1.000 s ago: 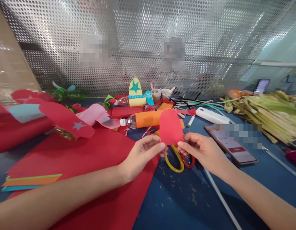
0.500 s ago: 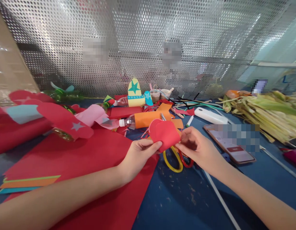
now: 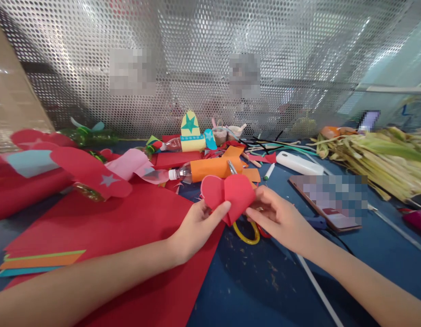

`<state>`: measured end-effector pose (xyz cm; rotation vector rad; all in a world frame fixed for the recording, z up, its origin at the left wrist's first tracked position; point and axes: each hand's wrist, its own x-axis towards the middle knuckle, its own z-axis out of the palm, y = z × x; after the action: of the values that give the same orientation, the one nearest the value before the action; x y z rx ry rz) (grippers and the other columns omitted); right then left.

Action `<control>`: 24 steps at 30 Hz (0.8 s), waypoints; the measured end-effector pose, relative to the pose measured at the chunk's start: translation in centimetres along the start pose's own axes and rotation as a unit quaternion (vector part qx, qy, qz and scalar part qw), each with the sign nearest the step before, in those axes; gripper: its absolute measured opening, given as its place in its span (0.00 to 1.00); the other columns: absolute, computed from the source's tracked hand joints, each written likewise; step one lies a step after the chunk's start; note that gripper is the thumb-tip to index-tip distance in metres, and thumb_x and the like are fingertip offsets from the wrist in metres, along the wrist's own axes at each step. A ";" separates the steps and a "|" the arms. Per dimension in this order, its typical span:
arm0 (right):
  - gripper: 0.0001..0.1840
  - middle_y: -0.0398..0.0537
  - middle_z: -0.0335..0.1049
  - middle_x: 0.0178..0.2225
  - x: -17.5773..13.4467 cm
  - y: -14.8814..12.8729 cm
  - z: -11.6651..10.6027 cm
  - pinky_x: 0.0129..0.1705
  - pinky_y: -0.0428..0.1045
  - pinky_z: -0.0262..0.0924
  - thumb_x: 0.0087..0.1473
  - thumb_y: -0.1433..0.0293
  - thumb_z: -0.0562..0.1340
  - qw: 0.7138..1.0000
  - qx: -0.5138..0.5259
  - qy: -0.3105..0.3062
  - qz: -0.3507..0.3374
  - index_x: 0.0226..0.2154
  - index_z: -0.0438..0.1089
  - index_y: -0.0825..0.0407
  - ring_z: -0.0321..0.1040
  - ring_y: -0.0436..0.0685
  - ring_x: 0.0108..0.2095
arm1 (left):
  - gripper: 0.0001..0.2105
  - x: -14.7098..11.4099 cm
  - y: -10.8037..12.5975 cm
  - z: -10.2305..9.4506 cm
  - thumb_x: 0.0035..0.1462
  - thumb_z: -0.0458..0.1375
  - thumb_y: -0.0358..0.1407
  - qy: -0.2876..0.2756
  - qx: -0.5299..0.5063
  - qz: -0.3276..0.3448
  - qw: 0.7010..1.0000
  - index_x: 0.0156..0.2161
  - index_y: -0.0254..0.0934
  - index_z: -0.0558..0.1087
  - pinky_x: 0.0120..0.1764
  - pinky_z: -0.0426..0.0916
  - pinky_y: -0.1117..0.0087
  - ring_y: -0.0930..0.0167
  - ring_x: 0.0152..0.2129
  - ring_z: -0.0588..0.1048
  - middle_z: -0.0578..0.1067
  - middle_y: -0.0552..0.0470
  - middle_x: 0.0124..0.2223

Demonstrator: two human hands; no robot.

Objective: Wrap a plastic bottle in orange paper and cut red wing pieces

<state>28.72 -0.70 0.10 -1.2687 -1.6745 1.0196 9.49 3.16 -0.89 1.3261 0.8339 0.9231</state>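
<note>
A red paper heart [image 3: 238, 196] with a crease down its middle is held up between my two hands. My left hand [image 3: 200, 223] pinches its lower left part, thumb on the front. At the right edge, my right hand [image 3: 276, 213] grips the heart between thumb and fingers. Behind and below it lie scissors [image 3: 247, 237] with yellow and red handles, their blades partly hidden by the paper. An orange-wrapped plastic bottle [image 3: 206, 170] lies just beyond the heart.
Large red paper sheets [image 3: 156, 277] cover the left of the blue table, near red paper shapes with stars [image 3: 94, 170]. To the right are a phone [image 3: 319, 202], a white glue gun [image 3: 299, 163] and dried husks [image 3: 377, 159]. A perforated metal panel [image 3: 196, 54] stands behind.
The red paper, folded over before, has been opened out into a full heart. My left hand has shifted slightly left and down; both hands still hold the paper.
</note>
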 end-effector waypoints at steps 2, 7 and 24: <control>0.03 0.45 0.72 0.38 0.2 0.0 -0.1 0.41 0.48 0.68 0.57 0.67 0.57 1.000 0.006 0.002 -0.012 0.36 0.62 0.47 0.72 0.52 0.37 | 0.17 0.0 -0.1 0.0 0.53 0.60 0.50 -0.003 -0.036 -0.016 0.999 0.29 0.36 0.75 0.45 0.70 0.68 0.66 0.36 0.76 0.79 0.52 0.33; 0.10 0.45 0.70 0.31 0.2 -0.3 -0.4 0.27 0.46 0.61 0.56 0.65 0.52 0.997 0.051 0.031 0.039 0.28 0.65 0.49 0.68 0.53 0.29 | 0.16 0.2 -0.7 -0.2 0.51 0.62 0.48 0.023 -0.100 -0.054 0.993 0.25 0.36 0.73 0.40 0.72 0.68 0.66 0.31 0.76 0.77 0.53 0.27; 0.21 0.46 0.72 0.40 1.0 0.4 -1.8 0.39 0.54 0.68 0.49 0.64 0.62 0.990 -0.015 0.135 0.046 0.45 0.58 0.45 0.74 0.57 0.35 | 0.11 1.2 -0.8 -0.9 0.52 0.63 0.38 0.120 -0.113 0.016 0.986 0.40 0.36 0.72 0.43 0.73 0.70 0.69 0.39 0.76 0.77 0.53 0.39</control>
<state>30.30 0.59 0.48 -1.4448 -1.4398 0.8360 9.24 4.57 -1.72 1.0490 0.8638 1.1831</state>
